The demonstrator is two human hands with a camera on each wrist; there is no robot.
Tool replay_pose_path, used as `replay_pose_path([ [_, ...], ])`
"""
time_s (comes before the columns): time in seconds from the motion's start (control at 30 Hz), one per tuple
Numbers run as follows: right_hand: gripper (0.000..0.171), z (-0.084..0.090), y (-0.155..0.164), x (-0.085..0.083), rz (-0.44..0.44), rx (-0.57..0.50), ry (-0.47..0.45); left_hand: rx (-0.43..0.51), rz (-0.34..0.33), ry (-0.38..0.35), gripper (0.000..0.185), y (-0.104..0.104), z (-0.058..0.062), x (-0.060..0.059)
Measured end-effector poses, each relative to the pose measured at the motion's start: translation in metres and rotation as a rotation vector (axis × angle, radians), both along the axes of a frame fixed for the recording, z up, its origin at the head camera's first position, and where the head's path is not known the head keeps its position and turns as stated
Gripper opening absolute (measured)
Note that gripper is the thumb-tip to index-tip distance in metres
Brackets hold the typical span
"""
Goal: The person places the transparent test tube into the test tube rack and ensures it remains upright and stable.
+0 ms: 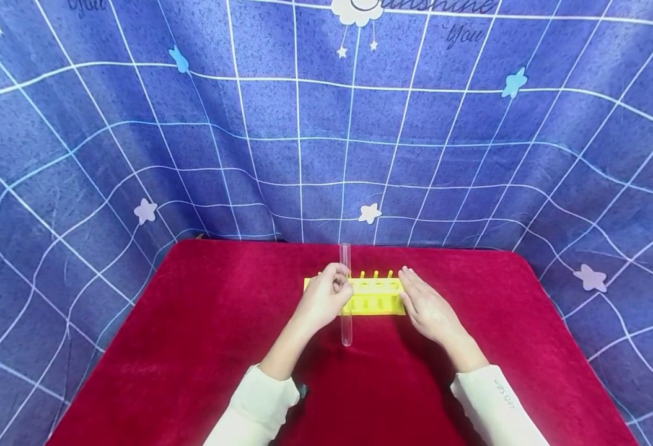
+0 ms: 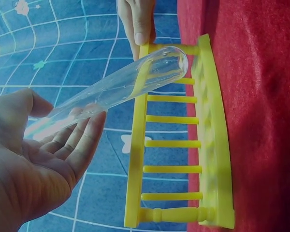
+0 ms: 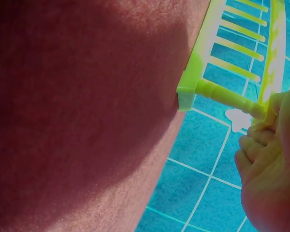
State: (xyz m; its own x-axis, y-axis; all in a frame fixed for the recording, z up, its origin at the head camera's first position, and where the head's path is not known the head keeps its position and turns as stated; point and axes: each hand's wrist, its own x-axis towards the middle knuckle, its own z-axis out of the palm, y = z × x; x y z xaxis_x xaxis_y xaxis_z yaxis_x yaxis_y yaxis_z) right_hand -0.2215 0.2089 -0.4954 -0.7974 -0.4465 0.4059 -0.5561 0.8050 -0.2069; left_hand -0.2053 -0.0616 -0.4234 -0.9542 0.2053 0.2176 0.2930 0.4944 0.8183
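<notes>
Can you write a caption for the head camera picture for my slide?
Left hand holds a clear test tube while right hand steadies a yellow rack.

The head camera looks forward and down from above the near edge of the red table [image 1: 192, 347], taking in both forearms and the blue grid-patterned backdrop [image 1: 137, 124] beyond. The left wrist camera sits very near the left hand [image 2: 34, 159], facing rightward along the yellow rack [image 2: 212, 145]. The right wrist camera, equally close, faces leftward from the rack's right end. All three views share that rack.
</notes>
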Motion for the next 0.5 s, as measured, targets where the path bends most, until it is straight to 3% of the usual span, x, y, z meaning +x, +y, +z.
replay_pose_path([
  [0.5, 0.052, -0.0016, -0.0002, -0.0003, 0.005, -0.013, 0.035, -0.005, 0.007, 0.01, 0.027, 0.0095, 0.0046, -0.005],
])
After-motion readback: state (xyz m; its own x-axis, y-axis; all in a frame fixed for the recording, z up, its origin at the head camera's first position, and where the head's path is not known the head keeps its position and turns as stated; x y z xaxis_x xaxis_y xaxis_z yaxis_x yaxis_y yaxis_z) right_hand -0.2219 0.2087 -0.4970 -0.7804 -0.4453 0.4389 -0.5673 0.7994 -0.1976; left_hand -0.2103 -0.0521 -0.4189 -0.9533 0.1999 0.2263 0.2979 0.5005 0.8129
